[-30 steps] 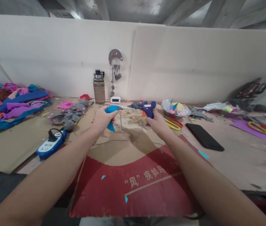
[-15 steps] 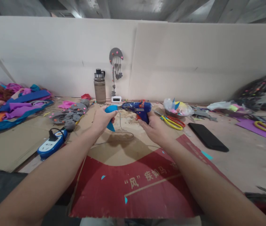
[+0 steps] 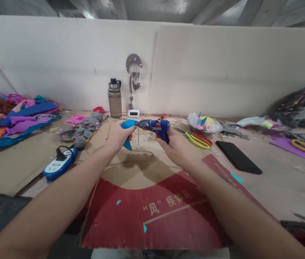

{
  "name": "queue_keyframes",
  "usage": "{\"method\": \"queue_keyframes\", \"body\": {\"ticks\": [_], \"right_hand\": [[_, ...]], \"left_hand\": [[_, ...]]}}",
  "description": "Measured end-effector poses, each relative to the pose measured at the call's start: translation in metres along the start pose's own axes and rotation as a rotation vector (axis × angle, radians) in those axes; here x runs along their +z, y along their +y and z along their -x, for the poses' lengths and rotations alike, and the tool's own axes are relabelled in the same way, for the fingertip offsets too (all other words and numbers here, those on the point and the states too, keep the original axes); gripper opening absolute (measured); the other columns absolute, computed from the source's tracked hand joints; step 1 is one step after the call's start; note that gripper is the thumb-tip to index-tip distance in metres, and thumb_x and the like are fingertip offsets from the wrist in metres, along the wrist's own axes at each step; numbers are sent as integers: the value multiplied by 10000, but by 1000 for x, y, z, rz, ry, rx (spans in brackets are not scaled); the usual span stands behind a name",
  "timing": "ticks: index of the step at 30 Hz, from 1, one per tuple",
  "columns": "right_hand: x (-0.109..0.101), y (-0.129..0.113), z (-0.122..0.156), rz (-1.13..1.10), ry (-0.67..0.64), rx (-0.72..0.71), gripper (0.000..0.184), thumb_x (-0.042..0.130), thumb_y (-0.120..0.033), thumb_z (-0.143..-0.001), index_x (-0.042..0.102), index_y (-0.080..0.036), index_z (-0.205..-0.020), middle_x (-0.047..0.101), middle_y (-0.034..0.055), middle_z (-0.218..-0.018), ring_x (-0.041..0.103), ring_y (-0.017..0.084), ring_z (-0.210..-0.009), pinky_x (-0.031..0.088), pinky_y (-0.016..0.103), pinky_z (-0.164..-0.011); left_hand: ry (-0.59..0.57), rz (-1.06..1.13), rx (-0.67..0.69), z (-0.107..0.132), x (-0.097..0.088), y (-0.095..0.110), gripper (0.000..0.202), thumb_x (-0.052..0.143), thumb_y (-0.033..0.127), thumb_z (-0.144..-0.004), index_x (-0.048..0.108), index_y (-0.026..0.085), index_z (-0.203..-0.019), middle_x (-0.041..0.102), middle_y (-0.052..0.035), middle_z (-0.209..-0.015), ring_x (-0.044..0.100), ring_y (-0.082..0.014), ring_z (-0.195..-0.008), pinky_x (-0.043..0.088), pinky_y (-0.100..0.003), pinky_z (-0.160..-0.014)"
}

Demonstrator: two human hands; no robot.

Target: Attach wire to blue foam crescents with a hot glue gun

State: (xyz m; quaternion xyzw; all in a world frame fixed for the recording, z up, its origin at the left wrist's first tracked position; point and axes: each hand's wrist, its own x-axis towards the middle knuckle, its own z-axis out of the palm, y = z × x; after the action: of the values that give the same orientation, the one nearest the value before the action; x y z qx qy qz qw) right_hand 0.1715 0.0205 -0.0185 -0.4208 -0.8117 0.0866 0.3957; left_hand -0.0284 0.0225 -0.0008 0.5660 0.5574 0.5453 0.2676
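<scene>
Between its fingers and thumb, my left hand (image 3: pixel 117 136) pinches a curved piece of blue felt (image 3: pixel 128 125), whose pointed end hangs below the fingers. A blue hot glue gun (image 3: pixel 156 126) is gripped around its handle by my right hand (image 3: pixel 175 145). Its nozzle points left and meets the felt's right edge, though whether it touches I cannot tell. A thin pale cord (image 3: pixel 144 158) loops on the cardboard (image 3: pixel 130 176) under both hands. Small blue scraps (image 3: pixel 118 203) lie on the red printed part of that cardboard.
To the left are a white-and-blue power strip (image 3: pixel 60 163), grey felt pieces (image 3: pixel 81 129) and a fabric heap (image 3: pixel 20 120). A bottle (image 3: pixel 114 99) and small clock (image 3: pixel 133 113) stand behind. Right are yellow-and-red-handled scissors (image 3: pixel 199 140), a black phone (image 3: pixel 238 157) and a plastic-wrapped bowl (image 3: pixel 204 124).
The glue gun has shifted slightly left and its body has turned a little. My left hand and the felt stay nearly in place.
</scene>
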Motion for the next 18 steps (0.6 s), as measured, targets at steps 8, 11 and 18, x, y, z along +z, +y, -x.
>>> {"method": "queue_keyframes", "body": {"ticks": [8,11,18], "right_hand": [[-1,-2,1,32,-12,37,386,447,-283,-861,466,-136,-1217,625,159,-1090,589,286,-1001,461,428,-832],[-1,-2,1,27,5,31,390,447,-287,-862,456,-148,-1227,621,155,-1101,590,283,-1000,462,432,-836],[0,1,1,15,14,24,402,439,-294,-871,447,-161,-1250,620,156,-1106,593,290,-991,467,452,-834]], "left_hand": [[3,-70,-22,5,-1,8,141,636,241,-690,515,170,-674,520,30,-468,467,-80,-403,325,-196,-411],[-10,-88,-25,7,-2,12,144,634,235,-688,508,172,-656,525,29,-464,467,-79,-401,323,-195,-413],[-14,-88,-36,7,-1,11,137,629,212,-681,505,175,-640,526,21,-464,456,-78,-390,316,-199,-405]]}}
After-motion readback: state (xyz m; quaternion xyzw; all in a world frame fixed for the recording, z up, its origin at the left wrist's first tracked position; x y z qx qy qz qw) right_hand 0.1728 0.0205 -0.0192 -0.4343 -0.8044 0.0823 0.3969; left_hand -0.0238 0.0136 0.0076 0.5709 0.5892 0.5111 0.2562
